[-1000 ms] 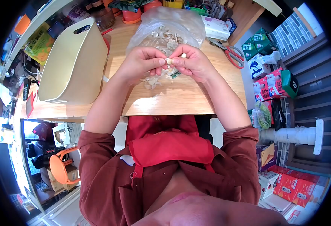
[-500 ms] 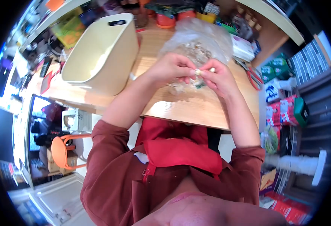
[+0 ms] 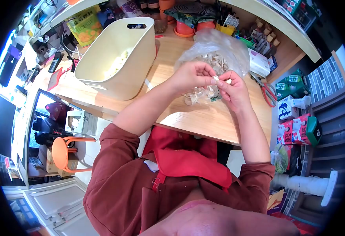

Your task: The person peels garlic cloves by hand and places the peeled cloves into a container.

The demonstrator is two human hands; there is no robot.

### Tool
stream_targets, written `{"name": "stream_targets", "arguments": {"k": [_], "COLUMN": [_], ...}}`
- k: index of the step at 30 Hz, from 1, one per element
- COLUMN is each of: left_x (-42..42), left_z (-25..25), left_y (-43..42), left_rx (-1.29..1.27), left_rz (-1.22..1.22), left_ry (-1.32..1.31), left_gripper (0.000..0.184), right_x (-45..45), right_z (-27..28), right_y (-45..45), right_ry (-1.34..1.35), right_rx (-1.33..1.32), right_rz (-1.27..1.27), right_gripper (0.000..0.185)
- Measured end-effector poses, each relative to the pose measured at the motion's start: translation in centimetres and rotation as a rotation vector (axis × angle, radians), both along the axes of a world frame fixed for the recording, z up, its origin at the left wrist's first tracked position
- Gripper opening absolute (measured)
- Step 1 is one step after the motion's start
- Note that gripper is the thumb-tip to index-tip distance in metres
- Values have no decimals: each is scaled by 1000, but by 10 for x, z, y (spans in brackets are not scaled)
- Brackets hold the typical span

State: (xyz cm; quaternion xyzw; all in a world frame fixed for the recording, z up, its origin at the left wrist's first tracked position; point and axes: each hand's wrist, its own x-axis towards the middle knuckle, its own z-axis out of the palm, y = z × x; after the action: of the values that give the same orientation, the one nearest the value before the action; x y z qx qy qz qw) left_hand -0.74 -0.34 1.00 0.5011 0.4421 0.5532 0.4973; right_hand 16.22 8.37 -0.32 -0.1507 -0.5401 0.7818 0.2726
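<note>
My left hand [image 3: 194,78] and my right hand [image 3: 234,91] meet above the desk, thumbs and fingertips pinched on a small whitish garlic clove [image 3: 216,78] between them. A second pale clove [image 3: 229,81] pokes out from the curled fingers of my right hand. Just behind and below the hands, dry garlic skins [image 3: 215,61] fill the mouth of a clear plastic bag [image 3: 235,47], and more skins [image 3: 192,97] lie on the desk. To the left stands a cream bin [image 3: 129,76] with peeled garlic cloves [image 3: 119,63] inside.
Red-handled scissors [image 3: 268,94] rest on the wooden desk [image 3: 196,120] at the right, near a white box [image 3: 259,62]. Pots [image 3: 184,29] and small bottles line the back under a shelf. A red dustpan-like item [image 3: 55,78] lies left of the bin. An orange chair [image 3: 60,156] stands at lower left.
The view has shifted, so the desk and bin appear farther right and more of the back shelf shows. My hands still pinch the garlic clove, the left fingers slightly more raised.
</note>
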Motion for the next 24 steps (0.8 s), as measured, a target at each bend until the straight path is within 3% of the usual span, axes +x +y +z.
{"name": "stream_targets", "arguments": {"k": [12,21,24], "left_x": [-5,-6,-5], "left_z": [-6,-5,-5], "left_y": [5,5,6], "left_rx": [-42,-57,-59], "left_rz": [11,-40,-43], "left_ry": [-191,-230,-235], "left_gripper": [12,10,12], "right_x": [-4,-3,-5], "right_z": [3,2,-2], "right_y": [-11,-10,-9], "right_ry": [-147,-194,-208], "right_rx": [345,366,696], "right_rz": [-212,-230,-345], "right_gripper": [13,11,10]}}
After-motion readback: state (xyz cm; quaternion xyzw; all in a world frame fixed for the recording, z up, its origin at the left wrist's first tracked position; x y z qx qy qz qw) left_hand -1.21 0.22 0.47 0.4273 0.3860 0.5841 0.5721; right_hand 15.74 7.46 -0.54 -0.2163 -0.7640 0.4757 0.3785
